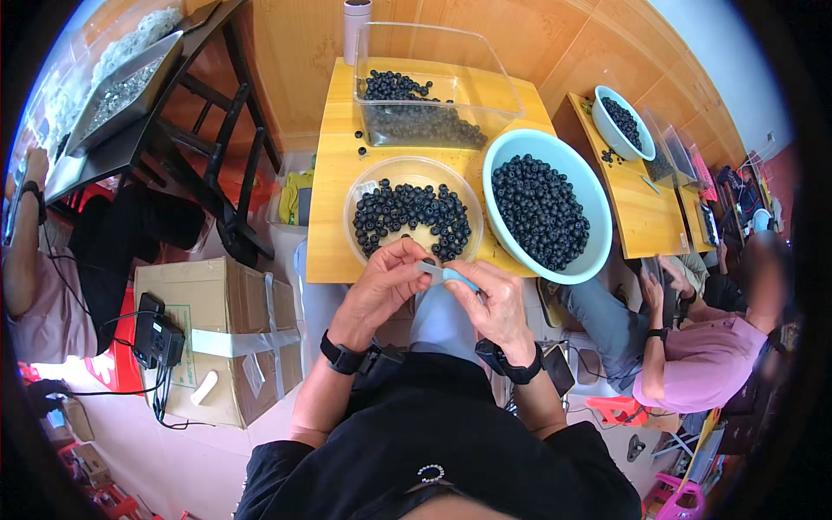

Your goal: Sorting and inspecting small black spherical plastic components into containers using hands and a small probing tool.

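Over the table's near edge, my left hand pinches a small round black bead between thumb and fingertips. My right hand is closed round the light blue handle of a small knife, its short pale blade pointing left against or very close to the bead. Just beyond my fingers lies a shallow round clear tray with many black beads spread in it. To its right a light blue basin holds a deep heap of similar black beads.
A clear rectangular bin with more beads stands at the back of the yellow table, near a pink bottle. A taped cardboard box is at my left. Co-workers sit on both sides; another blue basin stands at right.
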Motion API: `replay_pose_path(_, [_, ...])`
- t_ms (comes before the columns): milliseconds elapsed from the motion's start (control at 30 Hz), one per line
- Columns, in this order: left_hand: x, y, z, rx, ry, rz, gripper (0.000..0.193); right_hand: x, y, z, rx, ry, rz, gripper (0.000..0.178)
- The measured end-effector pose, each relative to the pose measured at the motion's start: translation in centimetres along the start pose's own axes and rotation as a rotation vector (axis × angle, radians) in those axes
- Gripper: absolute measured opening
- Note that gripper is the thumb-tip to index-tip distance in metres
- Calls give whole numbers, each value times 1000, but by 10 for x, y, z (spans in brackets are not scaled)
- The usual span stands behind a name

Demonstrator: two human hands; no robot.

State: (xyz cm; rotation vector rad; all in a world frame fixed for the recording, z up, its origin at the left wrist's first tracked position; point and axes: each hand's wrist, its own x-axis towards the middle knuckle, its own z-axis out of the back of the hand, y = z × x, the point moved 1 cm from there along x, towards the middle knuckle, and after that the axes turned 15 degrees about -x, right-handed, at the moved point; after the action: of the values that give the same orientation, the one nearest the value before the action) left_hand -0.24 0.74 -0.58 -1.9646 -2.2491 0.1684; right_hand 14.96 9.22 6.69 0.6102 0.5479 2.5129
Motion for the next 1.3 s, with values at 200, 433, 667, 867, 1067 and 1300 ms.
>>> replay_pose_path(200, [-1, -2, -5, -23, 23, 48, 14, -5, -38, -3, -141, -110, -211, 17])
replay_pose_path(433, [2, 3, -6, 105, -72, 103, 26, 2, 3, 5, 147, 2, -98, 29])
replay_pose_path(667, [-2, 8, 4, 219, -56, 175, 28, -6, -5, -10, 129, 34, 20, 23])
replay_pose_path(867, [-7, -30, 14, 462, -235, -68, 27, 9, -66, 30, -114, -446, -251, 27])
replay_pose_path(1067, [-9, -58, 23, 811, -442, -317, 15, -7, -103, 35, -159, -491, -414, 27])
replay_pose_path(1300, [28, -39, 35, 1524, -401, -344, 14, -10, -101, 18, -416, -411, -417, 19])
